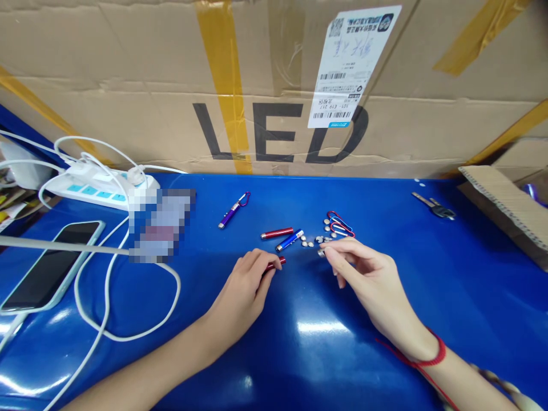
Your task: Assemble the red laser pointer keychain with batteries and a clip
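Note:
My left hand [248,282] is closed around a small red flashlight tube [280,261], whose end sticks out past the fingers. Between thumb and forefinger, my right hand [363,274] pinches a small silver button cell [321,253], perhaps more than one. Just beyond the hands lie a red flashlight tube [277,233] and a blue flashlight tube [290,240]. Several loose button cells [305,242] are scattered near the right fingertips. Behind them rest carabiner clips [341,224], red and silver. Farther left lies a purple flashlight [230,217] with a carabiner on its end.
A large cardboard box [154,108] stands along the back of the blue table [299,365]. On the left are a power strip [96,188], a phone [51,265], a blurred-out object [162,225] and looped white cables [177,291]. Keys [434,206] and a cardboard piece [505,211] lie right.

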`<action>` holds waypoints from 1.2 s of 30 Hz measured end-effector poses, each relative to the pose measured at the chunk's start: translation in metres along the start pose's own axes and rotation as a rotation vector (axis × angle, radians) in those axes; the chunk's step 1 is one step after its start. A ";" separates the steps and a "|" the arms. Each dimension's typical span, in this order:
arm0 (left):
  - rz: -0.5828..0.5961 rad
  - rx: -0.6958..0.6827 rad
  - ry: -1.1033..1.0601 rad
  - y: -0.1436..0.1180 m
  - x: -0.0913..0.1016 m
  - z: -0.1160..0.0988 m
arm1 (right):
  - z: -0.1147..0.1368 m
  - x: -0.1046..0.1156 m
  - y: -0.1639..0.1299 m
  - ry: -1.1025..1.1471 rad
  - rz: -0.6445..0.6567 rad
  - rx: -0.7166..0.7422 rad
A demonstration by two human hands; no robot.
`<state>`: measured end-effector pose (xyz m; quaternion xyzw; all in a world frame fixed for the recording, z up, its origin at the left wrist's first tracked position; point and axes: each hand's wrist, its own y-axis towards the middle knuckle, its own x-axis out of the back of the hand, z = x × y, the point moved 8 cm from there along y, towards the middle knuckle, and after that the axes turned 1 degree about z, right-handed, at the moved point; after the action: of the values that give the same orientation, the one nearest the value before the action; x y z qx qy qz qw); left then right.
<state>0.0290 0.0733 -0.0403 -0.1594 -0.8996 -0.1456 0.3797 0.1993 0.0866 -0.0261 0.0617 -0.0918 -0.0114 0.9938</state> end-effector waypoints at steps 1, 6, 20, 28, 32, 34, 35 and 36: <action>-0.001 -0.017 -0.014 0.000 0.000 -0.001 | 0.000 0.000 0.000 -0.006 -0.001 0.002; -0.023 -0.102 -0.064 -0.003 -0.003 -0.006 | 0.000 0.001 0.001 -0.058 0.001 0.031; -0.155 -0.188 -0.066 -0.003 0.019 -0.020 | 0.032 0.002 -0.003 -0.573 0.028 0.421; -0.117 -0.181 -0.093 -0.003 0.012 -0.016 | 0.016 0.007 0.007 -0.843 0.095 0.310; -0.077 -0.213 -0.072 -0.003 0.009 -0.019 | 0.007 0.002 0.007 -0.910 0.177 0.248; -0.087 -0.221 -0.039 -0.003 0.010 -0.019 | 0.005 0.001 0.007 -0.927 0.184 0.252; -0.093 -0.229 -0.022 -0.002 0.011 -0.019 | 0.005 0.001 0.007 -0.930 0.186 0.261; -0.096 -0.239 -0.006 -0.002 0.012 -0.018 | 0.005 0.001 0.006 -0.931 0.186 0.268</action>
<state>0.0317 0.0666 -0.0200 -0.1606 -0.8836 -0.2693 0.3477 0.1991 0.0923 -0.0201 0.1690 -0.5320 0.0627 0.8274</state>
